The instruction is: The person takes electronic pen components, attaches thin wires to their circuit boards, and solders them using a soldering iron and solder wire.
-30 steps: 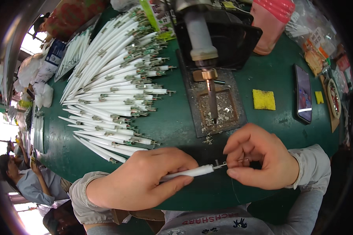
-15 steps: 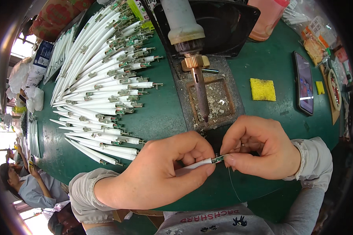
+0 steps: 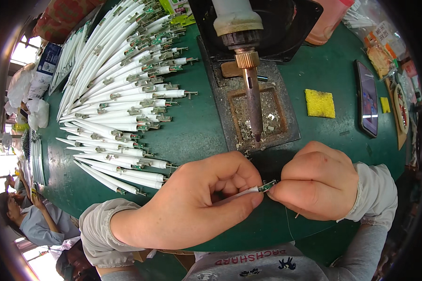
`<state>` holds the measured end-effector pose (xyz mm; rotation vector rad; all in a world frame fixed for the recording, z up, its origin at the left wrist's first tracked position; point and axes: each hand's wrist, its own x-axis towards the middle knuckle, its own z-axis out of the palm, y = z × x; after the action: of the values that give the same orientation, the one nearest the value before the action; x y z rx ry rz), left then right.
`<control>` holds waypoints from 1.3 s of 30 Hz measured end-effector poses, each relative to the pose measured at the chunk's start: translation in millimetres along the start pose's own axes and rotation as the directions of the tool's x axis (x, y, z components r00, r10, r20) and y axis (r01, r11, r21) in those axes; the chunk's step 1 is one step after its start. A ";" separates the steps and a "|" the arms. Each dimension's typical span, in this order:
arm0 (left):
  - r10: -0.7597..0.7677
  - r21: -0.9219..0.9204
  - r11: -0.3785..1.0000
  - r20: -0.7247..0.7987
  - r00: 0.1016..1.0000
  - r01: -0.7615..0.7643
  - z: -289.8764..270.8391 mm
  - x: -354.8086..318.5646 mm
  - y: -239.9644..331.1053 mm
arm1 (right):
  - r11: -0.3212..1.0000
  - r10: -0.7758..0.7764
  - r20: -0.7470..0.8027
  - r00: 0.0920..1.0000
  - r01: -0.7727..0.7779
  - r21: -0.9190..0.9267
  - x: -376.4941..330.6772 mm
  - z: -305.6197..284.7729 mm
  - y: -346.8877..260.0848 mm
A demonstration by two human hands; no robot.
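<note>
Nearest to us, we are seeing the left hand gripping a white tapered stick between thumb and curled fingers, its narrow end lying hidden in the palm. A small green circuit board with metal parts is projecting from the stick's right end, low over the green tabletop. The right hand is closing its fingers tightly beside the board; we are unable to tell what they are pinching. Below it, a thin wire is hanging loose.

We are judging the step in hand to be fitting or arranging wire at the board end. The next move, in our opinion, is calling for a steady stick and a controlled fingertip pinch, the loose wire being kept clear.

Beyond the hands, a soldering iron is pointing down over a scrap-strewn tray. Left of it, many similar sticks are lying fanned; right, a yellow sponge is resting, with a phone lying beyond.
</note>
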<state>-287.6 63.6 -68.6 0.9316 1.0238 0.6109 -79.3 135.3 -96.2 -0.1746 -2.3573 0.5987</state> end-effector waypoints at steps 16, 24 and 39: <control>-0.036 -0.145 0.989 -0.058 0.998 0.027 -7.1 7.4 3.9 | 0.839 0.368 0.307 0.878 -0.455 0.299 16.6 -21.0 0.7; -0.083 -0.187 0.980 -0.071 0.994 0.068 -8.3 10.5 6.1 | 0.990 0.135 0.028 0.990 -0.136 0.040 5.9 -2.1 2.8; -0.084 -0.182 0.982 -0.162 0.983 0.054 -11.7 14.8 9.9 | 0.307 0.585 0.516 0.626 -0.760 0.573 28.4 -27.7 1.9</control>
<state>-292.3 84.4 -68.9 0.6939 1.1291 0.7190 -82.7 155.2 -62.0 -0.7872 -1.8813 2.0886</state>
